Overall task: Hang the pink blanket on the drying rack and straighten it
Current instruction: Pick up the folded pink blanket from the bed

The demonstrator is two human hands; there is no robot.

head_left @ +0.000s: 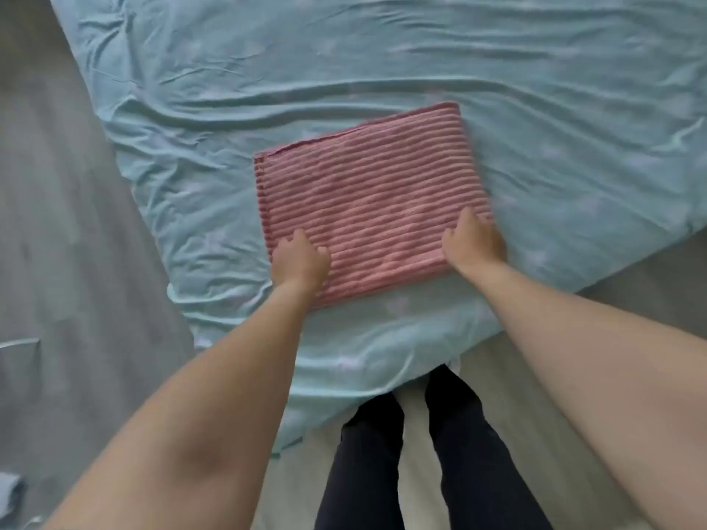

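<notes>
Wrinkled pale-blue bedsheet [382, 70] on a bed, grey floor [57, 223] beside it.
Folded into a rectangle, the pink blanket [367, 193] lies flat on the sheet; the left hand [300, 260] grips the blanket's near left corner, the right hand [474, 242] grips its near right corner, fingers curled over both edges. Dark-trousered legs [421, 472] stand below the blanket.

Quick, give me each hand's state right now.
Left hand: fingers curled on the near left corner of the folded pink ribbed blanket, gripping it.
Right hand: gripping the blanket's near right corner.
</notes>
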